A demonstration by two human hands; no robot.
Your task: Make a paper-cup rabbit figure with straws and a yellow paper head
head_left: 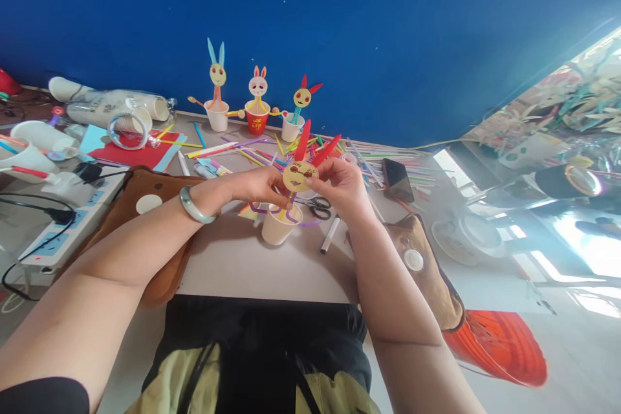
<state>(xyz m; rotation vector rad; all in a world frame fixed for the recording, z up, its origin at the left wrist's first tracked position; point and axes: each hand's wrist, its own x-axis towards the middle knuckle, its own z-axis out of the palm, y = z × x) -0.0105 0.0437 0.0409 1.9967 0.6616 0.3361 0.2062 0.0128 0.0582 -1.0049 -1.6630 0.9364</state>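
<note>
One blue wall [339,32] stood behind three bunny cups [257,121]. Nearer, left to right, one left hand [262,185] bunched its fingers by purple straws [309,224], though I couldn't tell if they held on; one white cup [278,231] sat on the table [228,275], under one round face [295,178] with two red ears [303,141]. One right hand [343,189] pinched that face's edge, and one black phone [398,180] lay beyond.

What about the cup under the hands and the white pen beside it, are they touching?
Apart. The head view shows a strip of grey table between the cup and the pen.
</note>
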